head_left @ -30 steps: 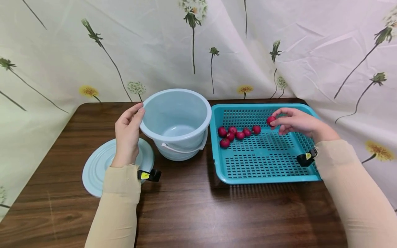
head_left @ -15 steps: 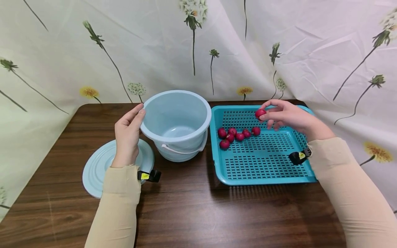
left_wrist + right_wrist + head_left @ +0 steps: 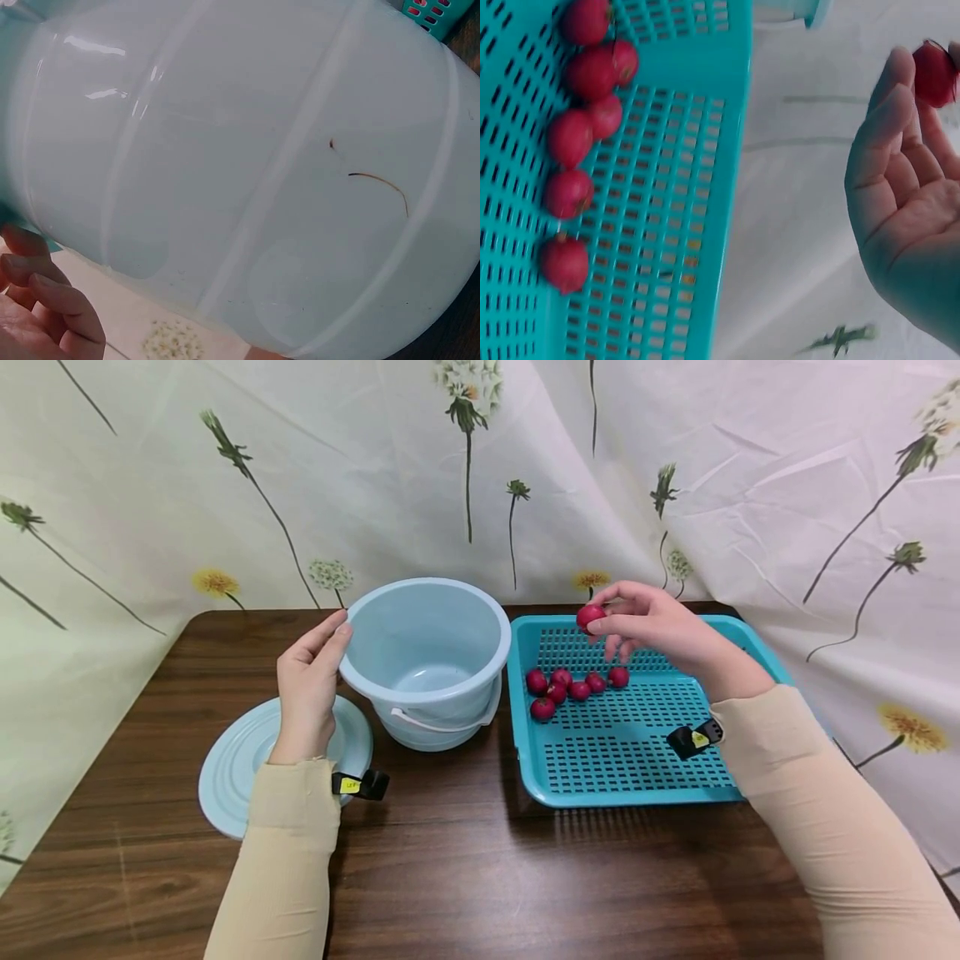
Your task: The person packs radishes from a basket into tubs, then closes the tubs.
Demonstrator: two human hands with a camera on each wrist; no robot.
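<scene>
At the near side, a bare part of the brown wooden bench [image 3: 450,877] is seen. The two arms are covered by tan sleeves [image 3: 270,877], and a small black camera [image 3: 362,785] is worn on the left wrist, with another black camera [image 3: 693,739] on the right.

Under the left arm, a round, light blue lid [image 3: 236,768] is laid flat on the bench, partly hidden by the arm. Just beside it, a light blue bucket [image 3: 442,710] is stood upright with its open top facing up. Its rim is pinched at the left by the fingers and thumb of the left hand [image 3: 309,685]. A white handle [image 3: 450,729] is hung down at the bucket's front. On the bucket's side, a thin, curved brown mark [image 3: 382,181] is seen.

Just to the right of the bucket, a teal basket [image 3: 630,797] full of little holes is set on the bench. Seven round red fruits [image 3: 579,691] are bunched in its left part. One more red fruit [image 3: 591,617] is held up by the fingertips of the right hand [image 3: 660,625], in the air by the basket's back wall.

Behind it all, a white cloth [image 3: 360,468] with dandelions on it is hung.
</scene>
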